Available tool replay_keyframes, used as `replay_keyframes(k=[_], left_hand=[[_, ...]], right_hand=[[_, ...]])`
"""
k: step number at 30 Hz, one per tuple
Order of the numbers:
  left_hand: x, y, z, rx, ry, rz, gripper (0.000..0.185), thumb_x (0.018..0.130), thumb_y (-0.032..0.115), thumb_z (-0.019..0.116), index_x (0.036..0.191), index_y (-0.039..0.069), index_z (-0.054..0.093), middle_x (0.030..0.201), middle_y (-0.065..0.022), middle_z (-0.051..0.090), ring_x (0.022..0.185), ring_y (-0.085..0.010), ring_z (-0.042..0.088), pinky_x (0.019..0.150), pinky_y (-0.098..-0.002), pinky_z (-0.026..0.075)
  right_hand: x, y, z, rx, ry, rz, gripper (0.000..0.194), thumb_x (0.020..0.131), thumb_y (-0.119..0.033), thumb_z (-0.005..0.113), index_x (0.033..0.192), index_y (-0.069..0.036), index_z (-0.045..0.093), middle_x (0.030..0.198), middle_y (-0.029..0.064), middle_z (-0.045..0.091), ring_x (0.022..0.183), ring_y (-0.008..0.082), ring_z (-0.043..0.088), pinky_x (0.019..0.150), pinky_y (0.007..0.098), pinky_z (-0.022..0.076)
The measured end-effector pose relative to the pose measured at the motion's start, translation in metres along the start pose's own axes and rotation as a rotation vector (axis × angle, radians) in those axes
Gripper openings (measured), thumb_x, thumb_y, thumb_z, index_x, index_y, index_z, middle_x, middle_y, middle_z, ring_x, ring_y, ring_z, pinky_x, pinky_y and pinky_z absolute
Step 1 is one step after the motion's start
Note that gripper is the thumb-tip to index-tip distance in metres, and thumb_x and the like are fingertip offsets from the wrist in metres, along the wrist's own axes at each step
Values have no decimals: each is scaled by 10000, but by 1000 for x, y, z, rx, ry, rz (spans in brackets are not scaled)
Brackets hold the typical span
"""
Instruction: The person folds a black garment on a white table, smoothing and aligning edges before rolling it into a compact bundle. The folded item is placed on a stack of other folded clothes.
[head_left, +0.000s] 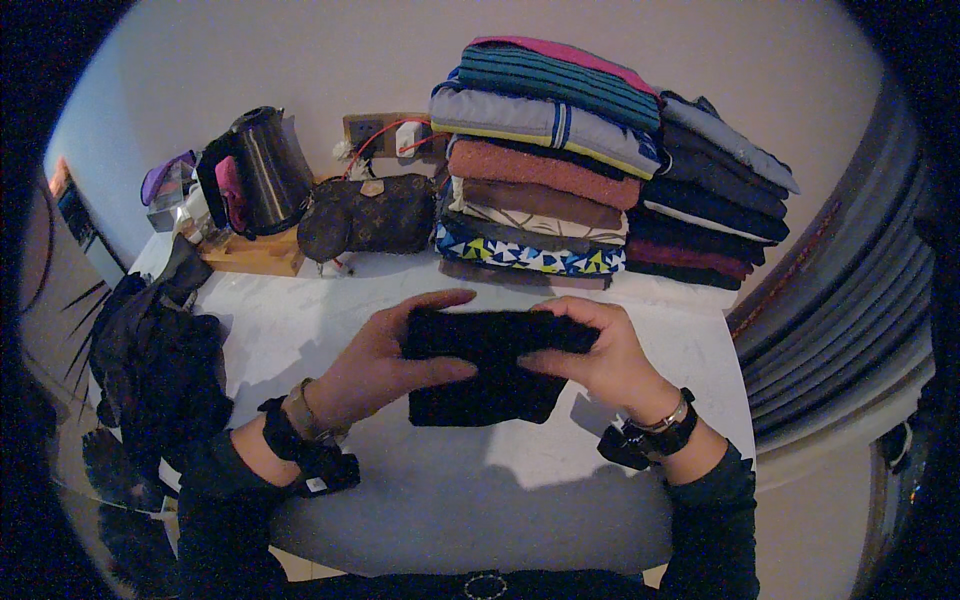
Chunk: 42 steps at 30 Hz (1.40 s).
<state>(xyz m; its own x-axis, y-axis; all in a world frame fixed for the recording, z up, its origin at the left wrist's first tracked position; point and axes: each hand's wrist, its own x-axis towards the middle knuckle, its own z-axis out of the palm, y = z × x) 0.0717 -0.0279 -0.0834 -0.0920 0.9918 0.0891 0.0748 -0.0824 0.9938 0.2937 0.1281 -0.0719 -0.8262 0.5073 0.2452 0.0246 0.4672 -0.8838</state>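
Above the middle of the white tabletop (570, 442), a black cloth (480, 330) is held up between my two hands. My left hand (405, 352) grips its left end, thumb across the near side and fingers behind. At the right end my right hand (585, 345) pinches it, with the thumb in front and fingers over the top. The upper part looks folded into a thick band, while a lower flap hangs towards me. Its dark colour hides the fold lines.
Stacks of folded clothes (540, 210) and darker folded garments (705, 217) stand at the back. Left of them are a monogrammed pouch (390, 214), a metal electric kettle (270, 169) and a wooden tray (255, 255). Crumpled black clothing (157, 360) lies at the left edge. A curtain (847, 352) hangs right.
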Motion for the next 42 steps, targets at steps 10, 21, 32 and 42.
replay_keyframes(k=[10, 21, 32, 42], left_hand=[[5, -12, 4, -360, 103, -194, 361, 857, 81, 785, 1182, -12, 659, 1096, -92, 731, 951, -182, 708, 859, -337, 584], [5, -15, 2, -299, 225, -158, 385, 877, 43, 716, 1247, -4, 619, 1159, -91, 709, 998, -224, 699, 890, -371, 573], [4, -9, 2, -134, 24, -131, 574, 747, 34, 788, 1269, -17, 558, 1056, -168, 720, 797, -310, 735, 619, -425, 641], [7, -19, -5, -46, 27, -126, 583, 729, -15, 780, 1271, -10, 563, 1073, -151, 727, 856, -321, 740, 674, -428, 634]], right_hand=[[4, 4, 7, 377, -29, 339, 367, 811, -3, 795, 1164, -4, 694, 1100, 22, 714, 987, 121, 652, 905, 289, 526], [4, 9, 6, 286, -133, 15, 398, 861, -110, 801, 1223, -29, 656, 1117, 8, 701, 1031, 96, 604, 920, 286, 510], [6, 18, 3, 269, -66, -83, 630, 742, -36, 845, 1299, 20, 556, 1181, 93, 680, 1107, 175, 600, 1019, 360, 486], [10, 22, -4, 287, -125, -208, 641, 738, -26, 842, 1306, 13, 549, 1214, 87, 660, 1148, 180, 578, 1025, 368, 480]])
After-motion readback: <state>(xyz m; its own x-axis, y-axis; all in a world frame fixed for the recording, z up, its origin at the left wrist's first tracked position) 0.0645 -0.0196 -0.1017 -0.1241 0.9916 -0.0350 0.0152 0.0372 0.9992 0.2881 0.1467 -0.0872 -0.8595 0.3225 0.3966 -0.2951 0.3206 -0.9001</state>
